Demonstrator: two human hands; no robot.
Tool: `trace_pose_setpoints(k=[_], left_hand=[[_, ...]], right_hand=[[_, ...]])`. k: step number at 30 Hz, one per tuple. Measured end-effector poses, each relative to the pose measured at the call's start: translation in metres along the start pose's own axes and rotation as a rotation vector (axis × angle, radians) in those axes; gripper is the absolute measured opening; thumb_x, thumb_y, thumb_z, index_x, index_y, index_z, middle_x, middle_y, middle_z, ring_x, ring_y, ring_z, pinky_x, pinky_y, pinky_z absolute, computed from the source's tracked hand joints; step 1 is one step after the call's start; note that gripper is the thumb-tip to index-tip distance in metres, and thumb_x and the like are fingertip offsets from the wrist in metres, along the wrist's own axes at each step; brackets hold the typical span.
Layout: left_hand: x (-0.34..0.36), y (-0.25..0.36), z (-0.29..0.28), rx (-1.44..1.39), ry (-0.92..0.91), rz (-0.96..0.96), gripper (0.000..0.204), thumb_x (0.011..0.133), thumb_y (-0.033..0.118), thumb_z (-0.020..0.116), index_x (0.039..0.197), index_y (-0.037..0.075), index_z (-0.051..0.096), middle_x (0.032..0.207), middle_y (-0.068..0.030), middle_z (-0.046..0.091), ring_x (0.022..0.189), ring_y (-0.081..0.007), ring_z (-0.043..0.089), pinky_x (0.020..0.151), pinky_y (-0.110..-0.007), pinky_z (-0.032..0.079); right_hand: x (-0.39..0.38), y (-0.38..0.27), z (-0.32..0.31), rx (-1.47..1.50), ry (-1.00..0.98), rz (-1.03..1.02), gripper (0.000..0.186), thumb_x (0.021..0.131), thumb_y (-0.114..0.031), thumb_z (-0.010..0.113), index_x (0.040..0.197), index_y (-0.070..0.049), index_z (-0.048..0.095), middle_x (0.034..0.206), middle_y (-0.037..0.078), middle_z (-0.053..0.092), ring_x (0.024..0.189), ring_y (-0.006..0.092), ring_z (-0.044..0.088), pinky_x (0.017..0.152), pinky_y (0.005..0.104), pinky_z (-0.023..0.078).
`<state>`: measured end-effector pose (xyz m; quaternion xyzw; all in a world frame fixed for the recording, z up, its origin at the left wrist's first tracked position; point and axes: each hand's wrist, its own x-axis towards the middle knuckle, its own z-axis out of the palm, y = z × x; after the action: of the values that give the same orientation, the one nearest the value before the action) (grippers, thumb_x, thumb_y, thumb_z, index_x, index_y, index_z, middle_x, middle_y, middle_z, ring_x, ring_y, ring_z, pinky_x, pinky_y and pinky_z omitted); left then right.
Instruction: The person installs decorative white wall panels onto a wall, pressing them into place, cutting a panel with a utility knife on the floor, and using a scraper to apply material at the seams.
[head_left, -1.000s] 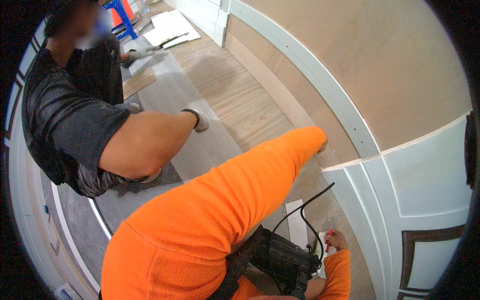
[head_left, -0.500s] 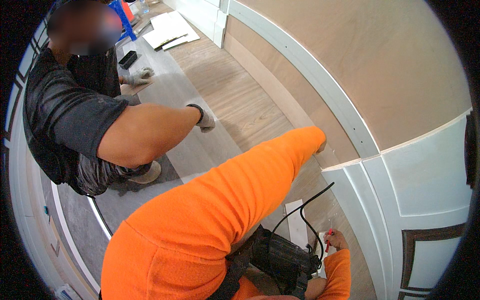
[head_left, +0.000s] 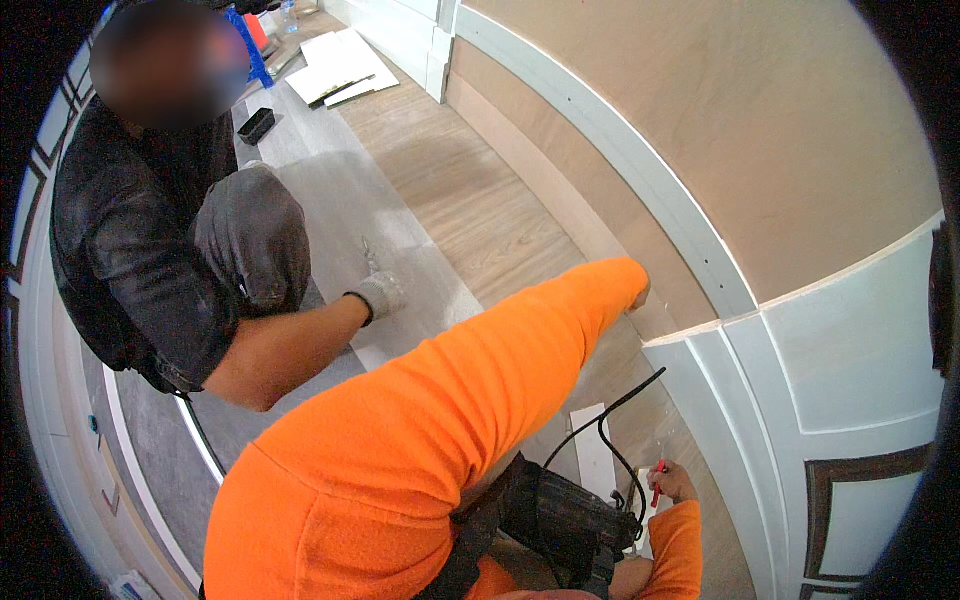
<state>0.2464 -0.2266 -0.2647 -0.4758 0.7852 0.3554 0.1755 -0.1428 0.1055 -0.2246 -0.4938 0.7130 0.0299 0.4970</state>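
Note:
My left arm in an orange sleeve reaches across to the base of the wall. Only a sliver of my left hand (head_left: 642, 293) shows past the cuff, against the beige lower wall panel (head_left: 665, 300); its fingers are hidden. At the lower right, my right hand (head_left: 678, 483) is closed around a slim red pen-like tool (head_left: 657, 477). It is held over a small white piece (head_left: 645, 500) on the wood-look floor. Beside that lies a white strip (head_left: 592, 450). A black bag with a thin black cable (head_left: 632, 392) hangs between my arms.
A co-worker in dark clothes (head_left: 120, 220) crouches at the left, one gloved hand (head_left: 382, 295) on a grey plank (head_left: 320, 190) beside a thin tool. Farther back are a black block (head_left: 256, 125) and white panels (head_left: 335, 62). White panelling (head_left: 850, 350) stands at the right.
The co-worker has shifted, with a raised knee now showing and the nearer gloved hand lower and farther left. The other glove is mostly hidden behind the knee. My hands have barely moved.

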Motion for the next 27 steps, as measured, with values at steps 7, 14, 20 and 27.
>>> trace_pose_setpoints(k=[7,14,20,27], left_hand=[[-0.073,0.009,-0.011,-0.016,0.094,-0.027,0.03,0.072,0.03,0.07,0.095,0.011,0.075,0.11,-0.0132,0.07,0.099,-0.0342,0.065,0.082,-0.051,0.05],[-0.067,0.007,-0.008,0.124,0.167,0.05,0.025,0.067,0.024,0.073,0.088,0.012,0.076,0.101,-0.0135,0.071,0.089,-0.0332,0.067,0.077,-0.051,0.052],[-0.013,0.009,-0.003,-0.035,0.027,-0.002,0.02,0.069,0.023,0.071,0.085,0.012,0.075,0.1,-0.0145,0.071,0.089,-0.0328,0.067,0.077,-0.051,0.051],[-0.026,0.025,-0.003,0.013,-0.032,-0.038,0.022,0.072,0.026,0.07,0.088,0.011,0.075,0.101,-0.0148,0.071,0.09,-0.033,0.067,0.078,-0.051,0.051]], right_hand=[[0.009,0.005,-0.005,-0.082,-0.022,-0.05,0.014,0.079,0.001,0.062,0.093,-0.001,0.062,0.074,0.006,0.064,0.064,0.0176,0.062,0.06,0.0294,0.052],[0.015,0.01,-0.004,0.026,-0.028,-0.057,0.012,0.077,-0.012,0.069,0.08,-0.003,0.063,0.067,0.007,0.063,0.06,0.018,0.06,0.056,0.0338,0.05],[0.009,0.012,-0.006,-0.032,-0.023,-0.02,0.008,0.081,-0.006,0.066,0.085,-0.002,0.061,0.073,0.007,0.064,0.064,0.0186,0.062,0.059,0.0337,0.052],[-0.003,0.007,-0.002,-0.052,0.004,0.0,0.012,0.081,-0.013,0.069,0.077,-0.004,0.062,0.067,0.005,0.062,0.059,0.0174,0.059,0.056,0.0344,0.049]])
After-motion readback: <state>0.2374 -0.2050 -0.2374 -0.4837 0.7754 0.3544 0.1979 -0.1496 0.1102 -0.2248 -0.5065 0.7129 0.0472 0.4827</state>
